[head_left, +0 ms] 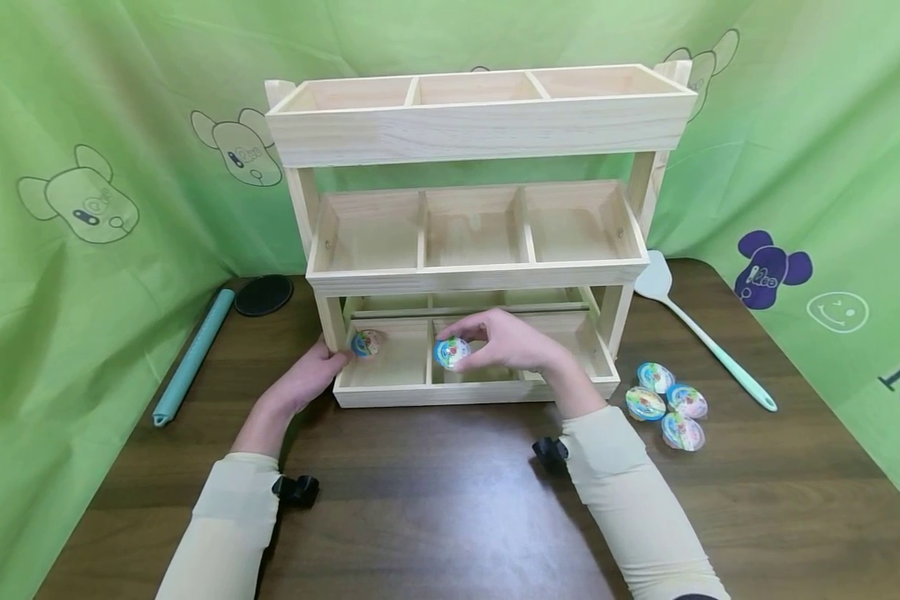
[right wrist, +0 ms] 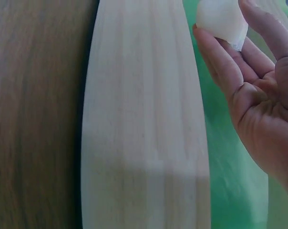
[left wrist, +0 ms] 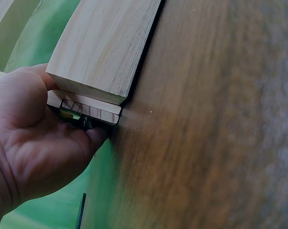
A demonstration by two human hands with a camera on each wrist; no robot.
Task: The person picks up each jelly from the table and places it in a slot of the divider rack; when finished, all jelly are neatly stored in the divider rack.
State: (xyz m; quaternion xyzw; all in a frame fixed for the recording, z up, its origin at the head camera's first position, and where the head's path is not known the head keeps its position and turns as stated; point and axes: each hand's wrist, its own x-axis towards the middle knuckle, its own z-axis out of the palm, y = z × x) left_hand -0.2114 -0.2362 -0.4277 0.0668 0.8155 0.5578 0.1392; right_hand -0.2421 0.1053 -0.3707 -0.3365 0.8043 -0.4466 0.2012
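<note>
My right hand [head_left: 506, 342] pinches a small jelly cup [head_left: 452, 352] by its sides over the middle compartment of the lowest tray, its printed lid facing the head camera. In the right wrist view the pale cup body [right wrist: 221, 21] shows between thumb and fingers. At the lower left corner of the wooden three-tier rack [head_left: 480, 133], my left hand [head_left: 311, 379] grips the end of the bottom tray; the left wrist view shows the hand [left wrist: 34, 124] around that wooden corner [left wrist: 94, 71]. Another jelly cup [head_left: 366, 342] lies in the lowest tray's left compartment.
Several jelly cups [head_left: 645, 403] lie in a cluster right of the rack. Behind them is a pale blue spatula [head_left: 708, 342]. On the left are a blue-green roll [head_left: 195, 358] and a black round disc [head_left: 263, 295]. Green printed cloth [head_left: 120, 275] hangs around the brown table [head_left: 435, 500].
</note>
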